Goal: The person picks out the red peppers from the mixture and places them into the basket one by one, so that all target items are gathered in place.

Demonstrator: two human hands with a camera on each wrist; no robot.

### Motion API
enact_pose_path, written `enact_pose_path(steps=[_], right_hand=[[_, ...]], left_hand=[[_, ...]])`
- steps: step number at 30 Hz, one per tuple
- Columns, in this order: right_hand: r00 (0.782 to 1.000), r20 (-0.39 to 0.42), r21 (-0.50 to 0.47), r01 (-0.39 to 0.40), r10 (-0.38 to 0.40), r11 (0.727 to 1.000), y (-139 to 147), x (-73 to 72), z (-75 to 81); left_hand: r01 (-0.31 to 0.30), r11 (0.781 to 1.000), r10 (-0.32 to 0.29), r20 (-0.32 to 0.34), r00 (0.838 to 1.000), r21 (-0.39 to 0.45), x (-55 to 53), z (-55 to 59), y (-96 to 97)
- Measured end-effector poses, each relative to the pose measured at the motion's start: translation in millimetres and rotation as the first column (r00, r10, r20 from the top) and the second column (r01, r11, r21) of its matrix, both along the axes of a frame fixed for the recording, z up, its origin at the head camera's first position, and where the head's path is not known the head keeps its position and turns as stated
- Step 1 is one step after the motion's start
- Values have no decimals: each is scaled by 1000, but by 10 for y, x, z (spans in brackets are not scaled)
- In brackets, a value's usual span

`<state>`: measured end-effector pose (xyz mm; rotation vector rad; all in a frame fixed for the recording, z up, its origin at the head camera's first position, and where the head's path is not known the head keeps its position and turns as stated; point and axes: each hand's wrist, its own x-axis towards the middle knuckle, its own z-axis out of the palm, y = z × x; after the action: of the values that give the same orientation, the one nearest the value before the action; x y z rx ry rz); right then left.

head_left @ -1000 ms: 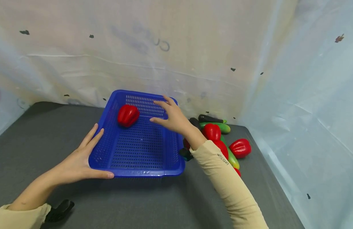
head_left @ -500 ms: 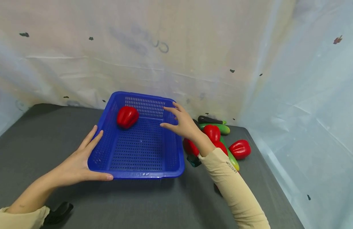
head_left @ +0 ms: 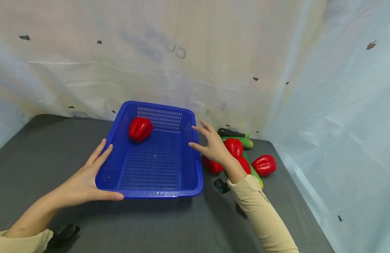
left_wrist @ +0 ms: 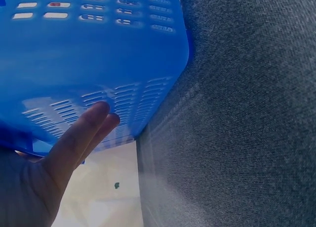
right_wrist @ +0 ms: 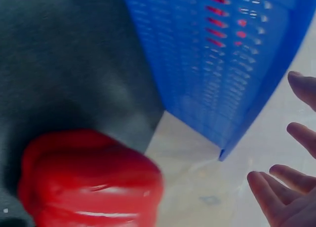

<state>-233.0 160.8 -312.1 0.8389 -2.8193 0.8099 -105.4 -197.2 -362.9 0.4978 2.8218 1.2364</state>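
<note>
A blue perforated plastic basket [head_left: 150,194] stands on the grey table, with one red bell pepper [head_left: 140,129] in its back left part. Spread around the basket's front left corner, my left hand [head_left: 84,182] rests its thumb at the front rim. Its straight fingers [left_wrist: 81,133] lie against the slotted outer wall. My right hand [head_left: 215,146] hovers at the right rim with fingers apart and holds nothing. Below that hand another red bell pepper [right_wrist: 94,180] lies on the table beside the basket; whether the hand touches the rim I cannot tell.
Right of the basket lies a pile with red peppers [head_left: 233,147], a green cucumber [head_left: 245,142] and a dark eggplant [head_left: 231,133]. A lone red pepper [head_left: 264,165] sits near the table's right edge. Plastic-sheeted walls [head_left: 188,63] rise behind and at the right.
My right hand has moved right and toward me, from over the basket's inside to its right rim. The left hand, basket and pepper inside look unchanged.
</note>
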Motion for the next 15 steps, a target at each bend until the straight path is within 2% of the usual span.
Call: enact_pose_path(steps=[8,15], right_hand=[[1000,1,-11,15,-15,1000,142,10,-164],[999,3,-29,41,-41,999,236,39,-221]], left_hand=[[-10,1000,10,-7,1000,4,10,-15,18],[-15,1000,15,-7,1000,8,17,-33,34]])
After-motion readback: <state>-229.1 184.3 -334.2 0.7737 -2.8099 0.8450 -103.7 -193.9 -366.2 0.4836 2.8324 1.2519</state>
